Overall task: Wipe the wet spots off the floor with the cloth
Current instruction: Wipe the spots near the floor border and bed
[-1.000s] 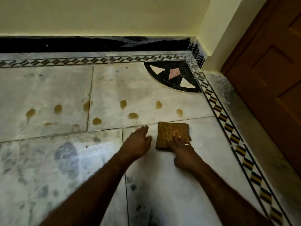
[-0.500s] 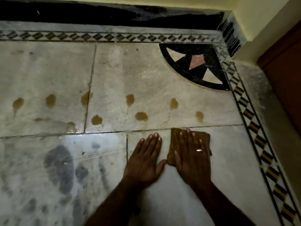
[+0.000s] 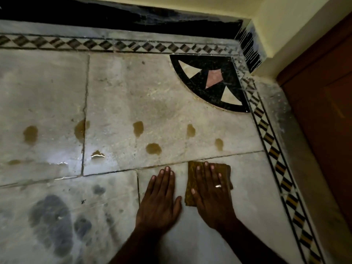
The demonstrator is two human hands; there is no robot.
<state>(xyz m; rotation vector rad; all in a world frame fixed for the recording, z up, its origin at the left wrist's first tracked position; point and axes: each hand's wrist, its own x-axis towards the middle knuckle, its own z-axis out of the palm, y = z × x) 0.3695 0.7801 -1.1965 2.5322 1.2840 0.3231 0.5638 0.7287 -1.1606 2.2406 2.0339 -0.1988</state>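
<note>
Since 1 second earlier the right hand (image 3: 211,197) had flattened onto the folded cloth (image 3: 191,175) at lower centre, fingers (image 3: 208,172) straight and spread to press it evenly just below the nearest wet spot (image 3: 219,143), while the left hand (image 3: 162,202) lay open-palmed on the floor (image 3: 257,187), likely as a brace.

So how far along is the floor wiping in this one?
Done: nothing visibly; the brown spots lie whole on the far tiles. In hand: the right hand presses flat on the folded cloth, just short of the nearest spot; the left hand rests flat on the floor. Left: every spot.
</note>
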